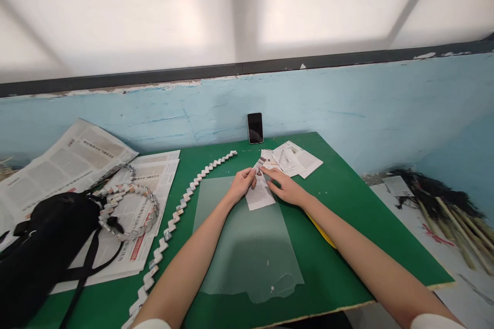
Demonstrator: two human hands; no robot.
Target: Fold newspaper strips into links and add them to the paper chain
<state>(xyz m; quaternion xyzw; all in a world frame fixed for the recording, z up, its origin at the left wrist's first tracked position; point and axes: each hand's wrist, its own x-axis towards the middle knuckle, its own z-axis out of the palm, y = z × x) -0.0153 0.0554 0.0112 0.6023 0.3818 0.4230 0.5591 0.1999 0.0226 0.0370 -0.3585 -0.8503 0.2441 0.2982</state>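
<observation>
My left hand (243, 184) is closed on a small printed paper strip (259, 163) that sticks up between thumb and fingers. The fingers of my right hand (284, 185) meet the strip from the other side, its index fingertip and thumb close together on it. Just beneath both hands is a printed piece of newspaper (259, 198), over the top edge of a translucent sheet (247, 247). To the left, a zigzag chain of folded paper (186, 198) runs across the green tabletop. Cut newspaper pieces (297, 158) lie in a loose pile beyond my right hand.
A phone (255, 128) leans upright against the blue wall. Left are newspaper sheets (154, 175), a coiled folded-paper chain (129, 236) and a black bag (54, 247). A yellow curved object (321, 230) lies partly under my right forearm. Stalks (459, 231) lie on the floor at right.
</observation>
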